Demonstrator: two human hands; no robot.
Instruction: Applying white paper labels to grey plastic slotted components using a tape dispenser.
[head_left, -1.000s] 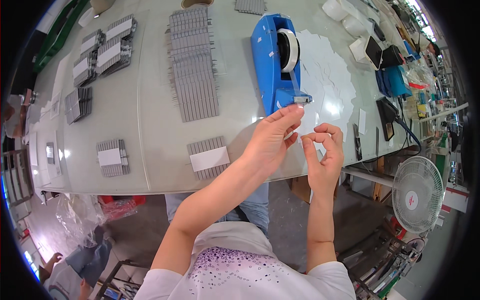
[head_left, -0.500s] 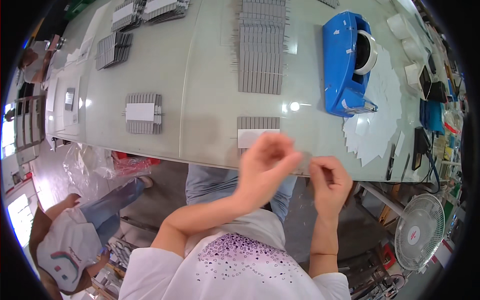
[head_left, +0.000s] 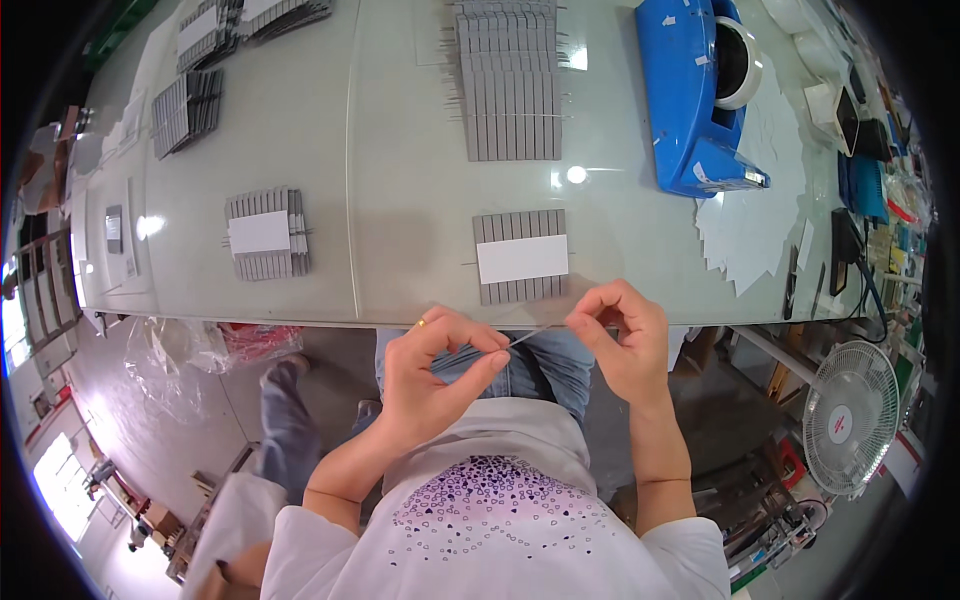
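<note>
My left hand [head_left: 432,375] and my right hand [head_left: 628,345] are raised at the table's near edge, each in a pinch. Between their fingertips runs a thin, pale, see-through strip [head_left: 532,335] that looks like a piece of tape. Just beyond them lies a flat row of grey strips [head_left: 520,290], with a white paper label [head_left: 522,259] across its middle. Thin wire-like ends stick out at its left side. Neither hand touches this row.
A large blue tape dispenser [head_left: 672,100] stands on white sheets [head_left: 770,225] at the right. Farther back is a long stack of grey strips [head_left: 512,135]; labelled bundles [head_left: 265,262] lie at the left. A fan [head_left: 850,418] stands lower right; a person [head_left: 240,520] is lower left.
My left hand has drawn back from over the labelled row, down and to the left, uncovering the label. The right hand has shifted slightly up and left. The person at the left has moved closer.
</note>
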